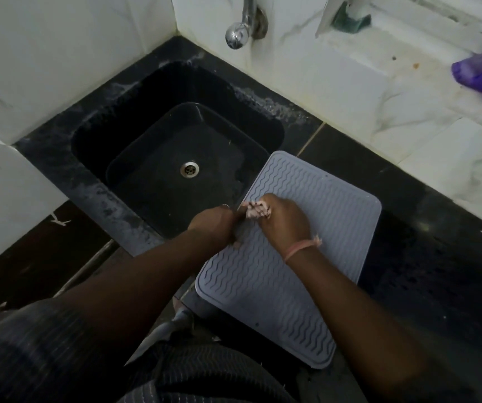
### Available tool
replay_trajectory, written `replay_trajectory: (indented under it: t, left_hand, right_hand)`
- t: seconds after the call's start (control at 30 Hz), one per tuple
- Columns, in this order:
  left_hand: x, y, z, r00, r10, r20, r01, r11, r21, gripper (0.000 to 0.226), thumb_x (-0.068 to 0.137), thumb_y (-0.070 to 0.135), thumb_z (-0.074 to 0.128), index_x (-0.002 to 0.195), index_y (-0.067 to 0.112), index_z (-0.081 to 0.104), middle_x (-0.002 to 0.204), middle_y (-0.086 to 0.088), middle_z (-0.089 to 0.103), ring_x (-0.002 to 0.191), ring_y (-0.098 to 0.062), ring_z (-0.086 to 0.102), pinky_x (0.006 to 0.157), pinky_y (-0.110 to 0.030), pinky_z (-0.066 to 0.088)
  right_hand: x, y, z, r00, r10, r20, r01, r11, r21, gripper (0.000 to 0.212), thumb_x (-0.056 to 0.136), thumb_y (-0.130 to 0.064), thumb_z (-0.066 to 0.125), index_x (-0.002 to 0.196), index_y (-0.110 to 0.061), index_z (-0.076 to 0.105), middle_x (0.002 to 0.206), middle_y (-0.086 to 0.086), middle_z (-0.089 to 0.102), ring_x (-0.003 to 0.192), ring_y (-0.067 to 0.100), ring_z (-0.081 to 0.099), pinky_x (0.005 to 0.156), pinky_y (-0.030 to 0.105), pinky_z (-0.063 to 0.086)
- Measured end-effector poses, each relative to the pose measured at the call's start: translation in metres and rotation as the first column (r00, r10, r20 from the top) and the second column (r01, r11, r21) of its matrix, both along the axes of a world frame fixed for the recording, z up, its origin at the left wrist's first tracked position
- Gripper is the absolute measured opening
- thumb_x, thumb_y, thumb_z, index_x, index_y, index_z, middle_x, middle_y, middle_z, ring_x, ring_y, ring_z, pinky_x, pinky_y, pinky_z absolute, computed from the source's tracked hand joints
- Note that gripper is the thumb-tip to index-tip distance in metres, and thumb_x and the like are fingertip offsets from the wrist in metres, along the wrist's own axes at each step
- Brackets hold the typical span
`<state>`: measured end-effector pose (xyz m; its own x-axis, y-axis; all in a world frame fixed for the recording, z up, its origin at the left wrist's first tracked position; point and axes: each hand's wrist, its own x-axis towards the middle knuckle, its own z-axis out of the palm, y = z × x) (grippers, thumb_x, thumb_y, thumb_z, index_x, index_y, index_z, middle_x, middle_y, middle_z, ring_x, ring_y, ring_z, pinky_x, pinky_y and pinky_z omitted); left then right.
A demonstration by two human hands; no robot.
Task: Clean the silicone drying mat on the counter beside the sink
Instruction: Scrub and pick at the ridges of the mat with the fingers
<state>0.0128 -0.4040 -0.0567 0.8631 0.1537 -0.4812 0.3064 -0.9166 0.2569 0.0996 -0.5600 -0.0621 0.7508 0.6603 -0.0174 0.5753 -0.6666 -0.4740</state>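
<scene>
Head view: both hands [251, 219] around pale cloth [255, 212] on grey mat [306, 199]

Grey ridged mat [289, 257] on dark table [425, 257], one corner over black sink [158, 158]. Both hands meeting at mat's left edge: right hand [285, 219] clutching pale cloth [255, 210], left hand [215, 223] curled alongside.

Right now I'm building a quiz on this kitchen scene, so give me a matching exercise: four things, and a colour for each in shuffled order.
Things:
1. drying mat
2. sink
3. tap
4. wristband

Colours:
A. shiny chrome
B. pink
C. pale grey
D. black

Pairs: 1-C, 2-D, 3-A, 4-B
</scene>
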Motion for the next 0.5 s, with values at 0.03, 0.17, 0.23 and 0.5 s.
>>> replay_trajectory:
  t: [0.03, 0.17, 0.23, 0.5]
  left_hand:
    - [0.000, 0.002, 0.000, 0.999, -0.032, -0.017, 0.032, 0.999, 0.002, 0.061, 0.093, 0.029, 0.068, 0.147, 0.032, 0.038, 0.118, -0.007, 0.058, 0.104, -0.024, 0.062, 0.086, -0.044, 0.058]
    - [0.002, 0.004, -0.001, 0.996, -0.070, -0.055, 0.071, 0.997, 0.016, 0.084, 0.094, 0.035, 0.066, 0.160, 0.032, 0.014, 0.121, -0.010, 0.054, 0.105, -0.024, 0.060, 0.084, -0.042, 0.058]
    - [0.006, 0.003, 0.000, 0.995, -0.055, -0.082, 0.056, 0.998, 0.014, 0.081, 0.093, 0.035, 0.067, 0.159, 0.030, 0.019, 0.119, -0.009, 0.055, 0.104, -0.023, 0.060, 0.085, -0.042, 0.058]
    - [0.028, -0.007, 0.006, 0.992, 0.064, 0.109, -0.076, 0.991, 0.108, 0.034, 0.096, 0.023, 0.062, 0.130, 0.023, 0.061, 0.119, -0.009, 0.060, 0.105, -0.030, 0.066, 0.083, -0.040, 0.055]
  right_hand:
    - [0.010, 0.002, 0.002, 1.000, -0.013, 0.021, 0.014, 1.000, -0.015, 0.004, 0.097, -0.030, 0.062, 0.094, -0.028, 0.060, 0.081, -0.009, 0.061, 0.078, 0.010, 0.060, 0.069, 0.035, 0.057]
    - [0.048, 0.013, 0.009, 0.991, -0.105, 0.078, 0.110, 0.992, -0.061, 0.009, 0.096, -0.027, 0.063, 0.100, -0.020, 0.061, 0.091, 0.001, 0.067, 0.087, 0.021, 0.065, 0.073, 0.040, 0.057]
    - [0.056, 0.018, 0.010, 0.986, -0.151, 0.065, 0.156, 0.985, -0.077, 0.011, 0.095, -0.026, 0.063, 0.103, -0.020, 0.062, 0.094, 0.004, 0.069, 0.091, 0.025, 0.066, 0.076, 0.041, 0.057]
    - [0.007, 0.007, 0.004, 0.988, -0.109, -0.113, 0.113, 0.993, 0.028, 0.004, 0.098, -0.029, 0.061, 0.096, -0.027, 0.064, 0.083, -0.010, 0.064, 0.077, 0.008, 0.060, 0.069, 0.028, 0.050]
